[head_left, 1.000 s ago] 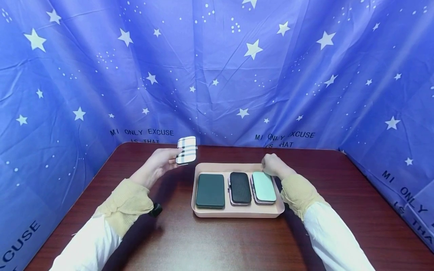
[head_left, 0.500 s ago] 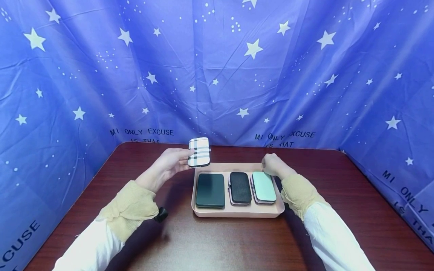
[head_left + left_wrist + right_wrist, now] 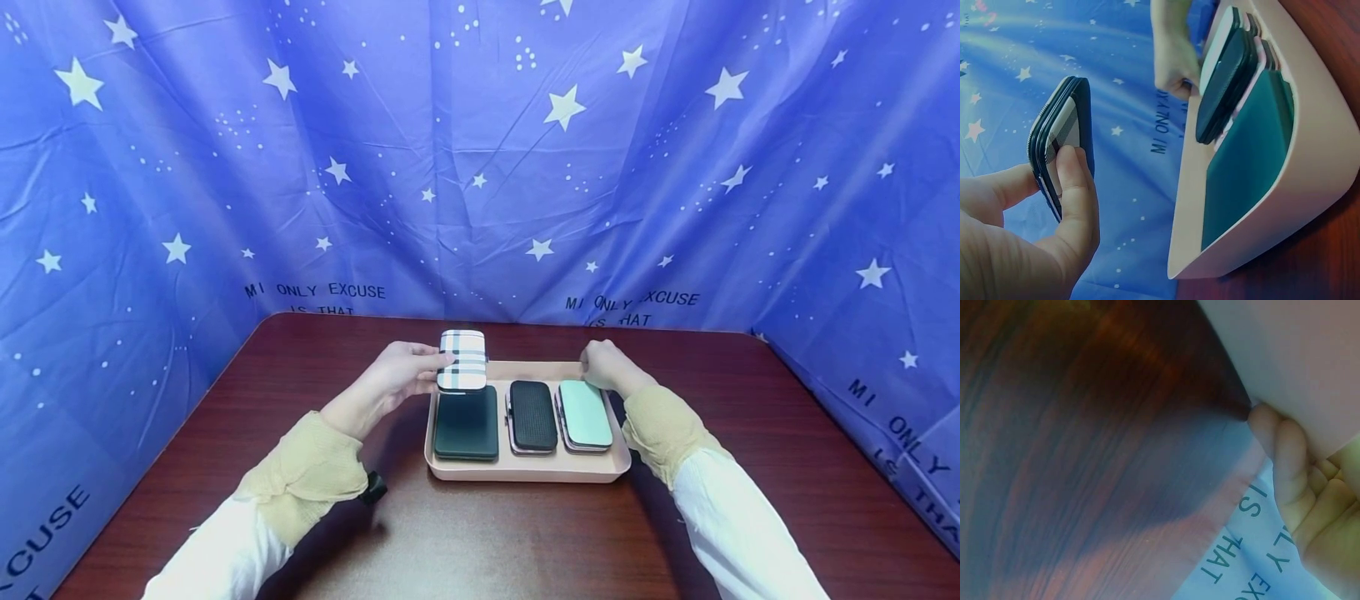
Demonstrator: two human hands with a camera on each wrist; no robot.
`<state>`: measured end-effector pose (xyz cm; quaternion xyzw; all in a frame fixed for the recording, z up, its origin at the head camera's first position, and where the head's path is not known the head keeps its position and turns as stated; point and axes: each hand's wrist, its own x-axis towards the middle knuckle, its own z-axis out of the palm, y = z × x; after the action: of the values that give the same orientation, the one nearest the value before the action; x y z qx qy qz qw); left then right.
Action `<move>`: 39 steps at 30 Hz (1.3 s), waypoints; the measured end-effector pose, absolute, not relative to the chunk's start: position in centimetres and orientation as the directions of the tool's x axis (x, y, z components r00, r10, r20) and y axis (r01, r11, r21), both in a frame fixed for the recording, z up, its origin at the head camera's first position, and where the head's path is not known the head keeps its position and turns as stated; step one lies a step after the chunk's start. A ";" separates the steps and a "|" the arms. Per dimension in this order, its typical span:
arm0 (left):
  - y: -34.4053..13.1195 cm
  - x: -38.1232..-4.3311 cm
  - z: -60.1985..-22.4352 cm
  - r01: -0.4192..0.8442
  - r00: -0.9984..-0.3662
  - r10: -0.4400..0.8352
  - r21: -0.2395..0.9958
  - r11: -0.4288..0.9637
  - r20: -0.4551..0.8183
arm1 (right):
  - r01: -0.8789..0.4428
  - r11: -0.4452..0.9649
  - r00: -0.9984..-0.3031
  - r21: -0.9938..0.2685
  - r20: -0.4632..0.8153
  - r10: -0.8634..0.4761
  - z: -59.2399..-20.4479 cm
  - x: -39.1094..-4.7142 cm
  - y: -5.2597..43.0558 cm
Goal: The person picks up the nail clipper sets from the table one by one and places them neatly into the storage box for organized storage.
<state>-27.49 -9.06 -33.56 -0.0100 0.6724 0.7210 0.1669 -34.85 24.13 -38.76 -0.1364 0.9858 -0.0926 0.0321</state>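
Observation:
My left hand [image 3: 396, 372] pinches a small white plaid clasp case [image 3: 465, 357] between thumb and fingers. The case is in the air over the far left part of a beige tray [image 3: 528, 476]; in the left wrist view its dark edge [image 3: 1040, 140] faces the camera. Inside the tray lie a dark green flat case [image 3: 467, 429], a black textured clasp case [image 3: 533, 415] and a mint clasp case [image 3: 587, 414], side by side from left to right. At the tray's far right corner, my right hand [image 3: 611, 365] grips the rim, fingers against the wall in the right wrist view.
A dark reddish-brown wooden table [image 3: 480, 542] carries the tray. Blue curtains [image 3: 480, 125] with stars and printed words hang behind it and at both sides. A black object [image 3: 372, 488] sits at the left wrist.
My left hand has carried the plaid case rightward, from beside the tray to over its far left edge, and lowered it a little. The right hand stays put, and so does the tray.

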 end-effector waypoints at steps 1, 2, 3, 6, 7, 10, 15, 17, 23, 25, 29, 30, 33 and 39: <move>-8.9 -27.5 -33.8 -0.256 -0.943 0.227 0.966 -0.035 -0.242 | -0.260 0.945 -0.961 -0.196 -0.040 -0.273 -38.8 -34.9 24.1; -8.7 -27.4 -34.0 -0.255 -0.943 0.227 0.966 -0.028 -0.243 | -0.256 0.946 -0.962 -0.200 -0.041 -0.269 -38.8 -34.9 24.1; -8.6 -27.4 -34.2 -0.253 -0.943 0.226 0.967 -0.021 -0.242 | -0.252 0.946 -0.963 -0.201 -0.041 -0.266 -38.8 -34.9 24.1; -8.1 -27.2 -35.0 -0.237 -0.945 0.231 0.972 0.000 -0.230 | -0.266 0.945 -0.960 -0.188 -0.032 -0.277 -38.8 -34.9 24.1; -8.0 -27.2 -35.2 -0.235 -0.946 0.229 0.972 0.005 -0.230 | -0.269 0.945 -0.960 -0.188 -0.029 -0.279 -38.8 -34.9 24.1; -7.7 -27.2 -36.0 -0.223 -0.947 0.229 0.974 0.035 -0.225 | -0.275 0.944 -0.959 -0.182 -0.021 -0.284 -38.8 -34.8 24.2; -7.2 -27.2 -37.1 -0.221 -0.946 0.209 0.966 0.136 -0.246 | -0.275 0.946 -0.959 -0.170 -0.016 -0.282 -38.9 -34.8 24.3; -7.1 -27.2 -37.5 -0.221 -0.946 0.202 0.959 0.176 -0.255 | -0.275 0.947 -0.960 -0.167 -0.014 -0.281 -39.0 -34.9 24.3; -6.9 -27.1 -38.0 -0.234 -0.942 0.190 0.946 0.224 -0.278 | -0.274 0.947 -0.960 -0.164 -0.007 -0.279 -39.0 -35.0 24.4; -6.9 -27.1 -37.9 -0.240 -0.939 0.190 0.942 0.233 -0.287 | -0.270 0.947 -0.961 -0.171 -0.012 -0.276 -39.0 -35.0 24.4; -6.9 -26.9 -37.9 -0.239 -0.933 0.202 0.934 0.267 -0.296 | -0.261 0.948 -0.963 -0.181 -0.020 -0.269 -38.9 -35.0 24.4; -6.8 -26.9 -37.8 -0.241 -0.932 0.203 0.932 0.271 -0.300 | -0.258 0.948 -0.964 -0.185 -0.023 -0.266 -38.9 -35.0 24.4; -6.7 -26.7 -38.0 -0.228 -0.933 0.208 0.929 0.292 -0.294 | -0.250 0.949 -0.965 -0.190 -0.028 -0.260 -38.8 -35.0 24.4; -6.4 -26.5 -38.2 -0.180 -0.944 0.206 0.927 0.330 -0.256 | -0.264 0.947 -0.962 -0.183 -0.023 -0.272 -38.8 -34.9 24.4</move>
<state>-26.52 -6.41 -38.17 0.0083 0.7982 0.5789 0.1664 -34.92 24.38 -38.80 -0.1359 0.9864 -0.0893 0.0240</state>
